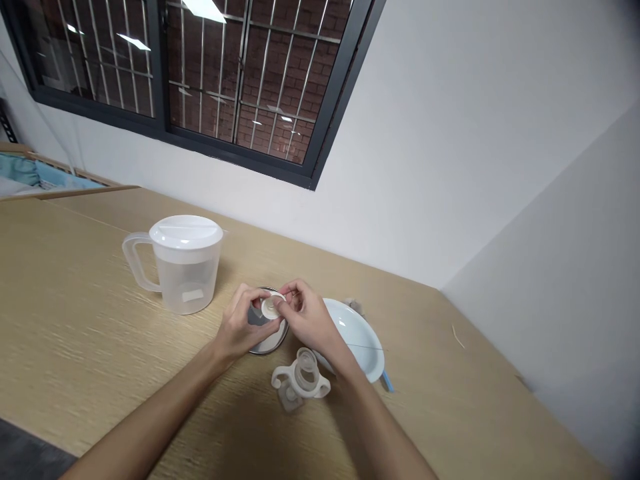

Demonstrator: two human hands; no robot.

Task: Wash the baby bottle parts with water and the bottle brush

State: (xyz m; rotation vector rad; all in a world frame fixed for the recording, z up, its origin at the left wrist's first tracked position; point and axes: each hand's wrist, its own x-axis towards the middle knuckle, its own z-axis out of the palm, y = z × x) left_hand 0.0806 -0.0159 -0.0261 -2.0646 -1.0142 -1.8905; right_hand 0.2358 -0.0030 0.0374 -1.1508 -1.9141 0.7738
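Between my two hands is a small round white bottle collar [271,308] with a translucent middle. My left hand [239,327] pinches it from the left, thumb below and fingers above. From the right, my right hand [311,319] grips its edge with thumb and fingertips. Right beneath them lies a round metal-rimmed dish [273,343], partly covered by the hands. Nearer to me stands a clear baby bottle [306,375] with two white side handles. My right forearm partly covers a pale blue-white bowl [369,350].
A lidded translucent pitcher [186,277] stands left of my hands, its handle pointing left. A blue strip [387,381] sticks out beside the bowl. Wall and a barred window [250,80] bound the wooden table [90,293] at the back. Far left is a box [65,177] with blue cloth.
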